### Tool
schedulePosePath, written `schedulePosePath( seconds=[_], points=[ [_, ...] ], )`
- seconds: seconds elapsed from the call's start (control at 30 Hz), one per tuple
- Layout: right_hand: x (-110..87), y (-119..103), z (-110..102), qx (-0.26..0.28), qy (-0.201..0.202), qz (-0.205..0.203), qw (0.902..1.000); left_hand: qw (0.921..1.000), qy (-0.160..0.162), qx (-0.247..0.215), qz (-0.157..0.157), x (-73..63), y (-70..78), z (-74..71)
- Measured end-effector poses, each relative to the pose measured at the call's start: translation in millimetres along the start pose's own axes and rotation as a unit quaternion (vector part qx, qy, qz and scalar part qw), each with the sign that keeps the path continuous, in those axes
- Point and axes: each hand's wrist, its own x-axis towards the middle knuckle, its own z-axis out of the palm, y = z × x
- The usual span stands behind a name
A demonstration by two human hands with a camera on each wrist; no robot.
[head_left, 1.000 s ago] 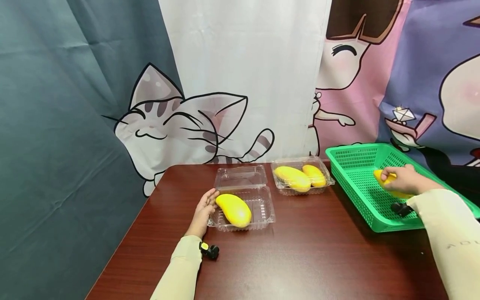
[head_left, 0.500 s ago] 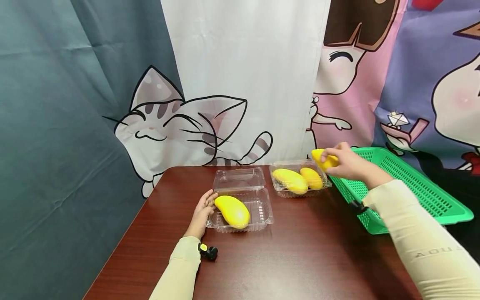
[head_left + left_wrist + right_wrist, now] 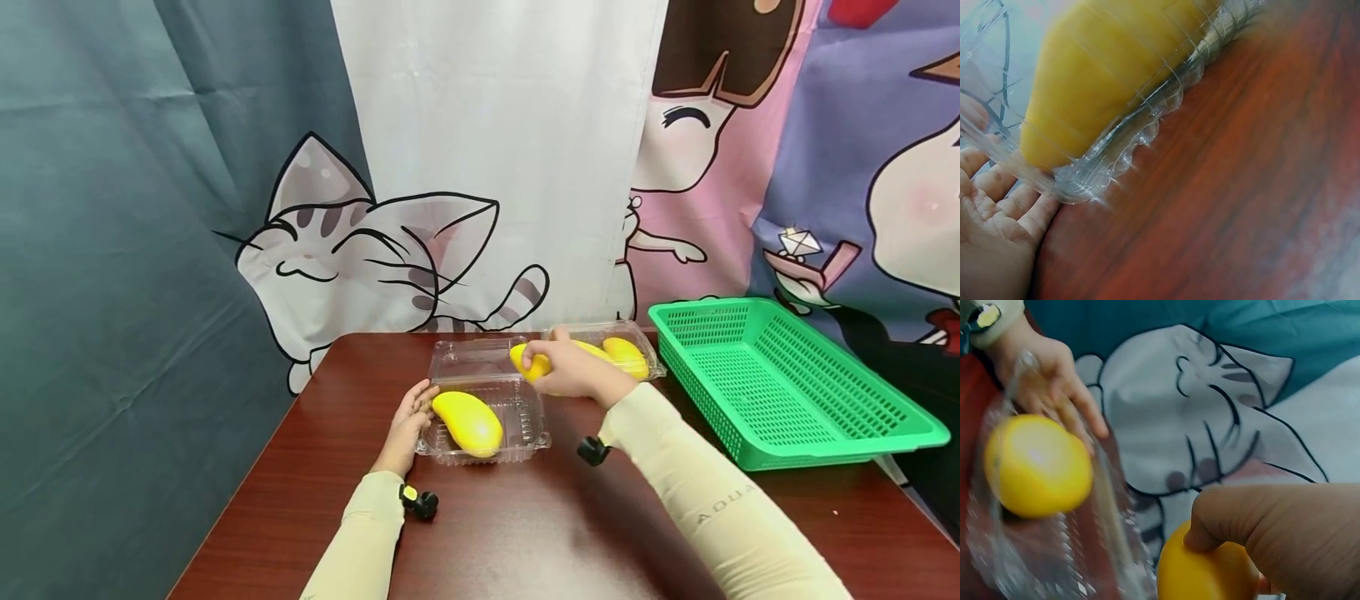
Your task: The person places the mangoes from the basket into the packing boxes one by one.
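Note:
In the head view my right hand [image 3: 573, 368] pinches a yellow mango [image 3: 531, 363] above the right back part of an open clear plastic clamshell box [image 3: 517, 417]. The right wrist view shows the thumb pressed on this mango [image 3: 1204, 569]. Another mango [image 3: 468, 423] lies in the left half of the box. My left hand [image 3: 405, 427] rests against the box's left wall, its fingers fairly straight; the left wrist view shows the fingers [image 3: 1007, 194] touching the clear plastic. The box's lid [image 3: 472, 358] is folded back, partly hidden by the right hand.
Behind my right hand, a second clear clamshell box [image 3: 654, 367] holds two mangoes [image 3: 626, 357], one partly covered. A green plastic basket [image 3: 795, 392] stands at the right of the brown table [image 3: 480, 533]. A cartoon-printed curtain [image 3: 487, 125] hangs behind the table.
My right hand has lifted the mango out of the green basket and carried it left, past the second box, to above the open box. The left hand has stayed in place.

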Motion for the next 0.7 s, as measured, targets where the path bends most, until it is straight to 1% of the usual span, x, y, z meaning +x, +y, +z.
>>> schedulePosePath(
  seconds=[0.1,0.33,0.4,0.47,0.6,0.7],
  points=[
    [7.4,-8,18,-0.006,-0.013,0.005,0.9999,1.0000,0.003,-0.003,0.000,0.0,0.5,0.4],
    [14.9,-20,49,0.015,-0.046,0.033,0.9983,1.0000,-0.002,0.001,0.000,-0.2,0.8,-0.1],
    [16.0,-22,56,0.008,-0.044,0.043,0.9981,1.0000,0.000,0.003,-0.001,-0.4,1.4,-0.2],
    [16.9,-25,62,-0.013,-0.038,0.054,0.9977,1.0000,0.003,0.007,-0.001,-0.6,1.6,-0.3],
    [18.7,-32,75,-0.051,-0.013,0.074,0.9959,0.9999,0.006,0.011,-0.002,-1.0,1.5,0.5],
    [19.8,-33,83,-0.069,-0.005,0.088,0.9938,0.9999,0.006,0.012,-0.003,-0.5,0.7,1.1]
  ],
)
